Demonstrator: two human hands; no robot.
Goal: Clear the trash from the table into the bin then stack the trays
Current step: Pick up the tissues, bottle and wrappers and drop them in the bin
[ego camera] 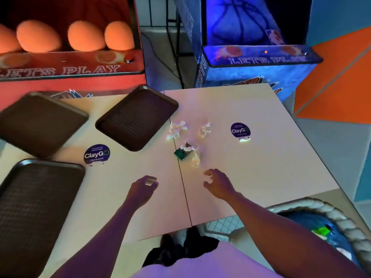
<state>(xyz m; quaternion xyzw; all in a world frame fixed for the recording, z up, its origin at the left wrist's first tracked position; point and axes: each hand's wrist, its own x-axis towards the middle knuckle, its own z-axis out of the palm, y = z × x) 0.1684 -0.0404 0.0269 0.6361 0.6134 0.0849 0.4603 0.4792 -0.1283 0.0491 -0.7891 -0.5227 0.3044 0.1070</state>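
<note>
Crumpled white paper lies in clumps near the table's middle: one clump (176,129), a second (205,130), and a third (195,159) beside a small green packet (182,154). My right hand (217,182) hovers just short of that nearest clump, fingers loosely curled and holding nothing. My left hand (144,187) is over the table to the left and pinches a small pale scrap (150,180). Three dark brown trays lie apart on the left: one at the far left (40,123), one in the middle (136,117), one near me (36,207).
A bin (341,221) with a rope-like rim and a blue liner stands at the table's near right corner, with something green inside. Two round ClayGo signs (97,155) (240,130) stand on the table. Arcade basketball machines stand beyond the far edge.
</note>
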